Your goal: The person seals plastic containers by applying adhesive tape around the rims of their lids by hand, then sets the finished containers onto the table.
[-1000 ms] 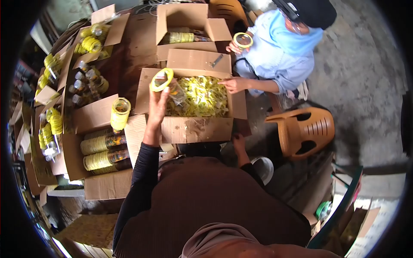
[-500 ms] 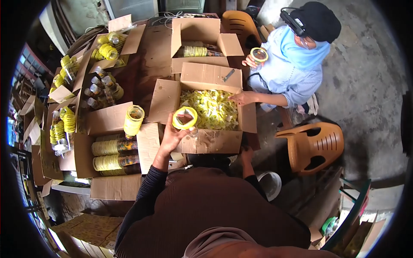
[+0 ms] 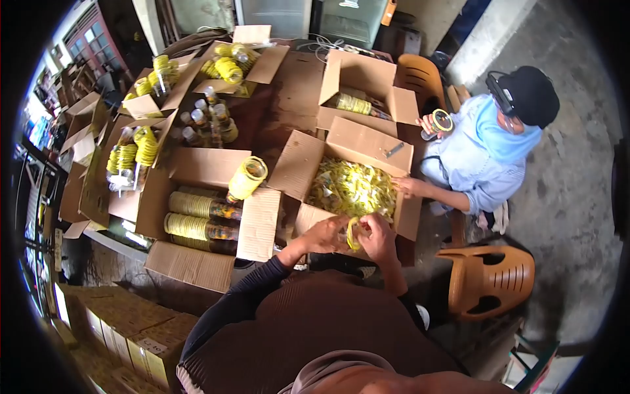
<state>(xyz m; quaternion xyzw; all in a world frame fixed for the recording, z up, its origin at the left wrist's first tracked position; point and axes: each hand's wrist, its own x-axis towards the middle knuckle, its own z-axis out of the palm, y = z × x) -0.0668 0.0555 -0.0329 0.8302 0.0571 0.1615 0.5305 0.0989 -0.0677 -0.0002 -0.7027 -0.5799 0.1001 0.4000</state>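
Note:
A clear plastic cup with a yellow rim (image 3: 354, 234) is held edge-on in front of me, its body mostly hidden by my fingers. My left hand (image 3: 323, 236) is closed around its left side, while my right hand (image 3: 378, 240) pinches at the rim from the right. Just beyond them is an open carton (image 3: 369, 141) filled with yellow and white strips (image 3: 354, 187). To the left, a stack of yellow-rimmed cups (image 3: 248, 178) leans upright at the edge of another open carton (image 3: 210, 162), where more stacks (image 3: 187, 224) lie on their sides.
Across to the right sits a co-worker (image 3: 489, 144), one hand holding a similar cup (image 3: 442, 120), the other at the strips. An orange chair (image 3: 492, 279) stands at right. More cartons (image 3: 361, 69) and bagged yellow-rimmed stacks (image 3: 134, 154) occupy the table. A small metal tool (image 3: 394, 150) lies on a flap.
My left hand has brought the cup nearer and turned it edge-on. My right hand has come up from beside the table to the rim. The camera view has shifted left.

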